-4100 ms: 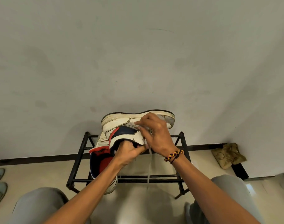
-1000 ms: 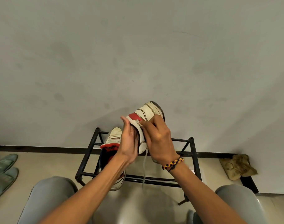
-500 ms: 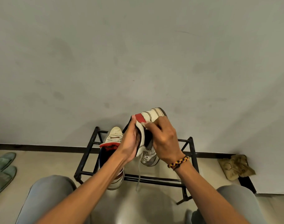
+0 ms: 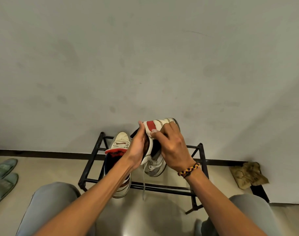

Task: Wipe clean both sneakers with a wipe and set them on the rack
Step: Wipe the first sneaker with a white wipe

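White leather with a red heel patch marks the held sneaker (image 4: 159, 126), raised in the air above the black metal rack (image 4: 198, 169) and turned heel-up, its toe pointing down toward the rack's bars and a loose lace (image 4: 143, 181) dangling below it. The left hand (image 4: 138, 150) grips this sneaker at its collar, thumb up along the edge and fingers curled round the side. The right hand (image 4: 172, 147) is bent over the heel, its fingertips pinching a small pale wipe (image 4: 153, 132) and pressing it against the white leather just under the red patch; a braided bracelet (image 4: 189, 170) of yellow, red and dark cord sits on that wrist. The second sneaker (image 4: 118, 147) rests on the left part of the rack, toe toward the grey wall (image 4: 145, 57), its red-lined tongue showing and its heel partly hidden behind the left forearm. The rack stands on a pale floor (image 4: 43, 167) against the wall. To the far left lie two green slippers (image 4: 2, 174) side by side; to the right, near the wall's corner, lies a crumpled brown cloth (image 4: 249, 174). Grey-trousered knees (image 4: 50, 201) frame the bottom of the view.
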